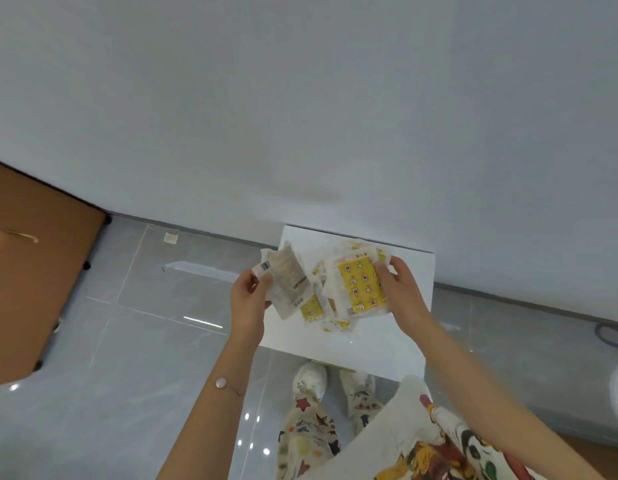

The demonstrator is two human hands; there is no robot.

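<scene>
Several flat white packets with yellow star-patterned fronts are spread over a small white table (413, 271) against the wall. My left hand (250, 299) pinches one packet (288, 280) by its left edge, its printed back with a barcode facing up, lifted off the pile. My right hand (401, 285) grips the right edge of a yellow-fronted packet (357, 285) on top of the pile. More packets (312, 308) lie partly hidden beneath these two.
A brown wooden table (37, 278) with black corner pads stands at the left. Glossy grey floor tiles surround the white table. A grey wall (300, 116) rises right behind it. A dark cable (609, 336) lies on the floor at the right. My shoes (311, 377) stand below the table's near edge.
</scene>
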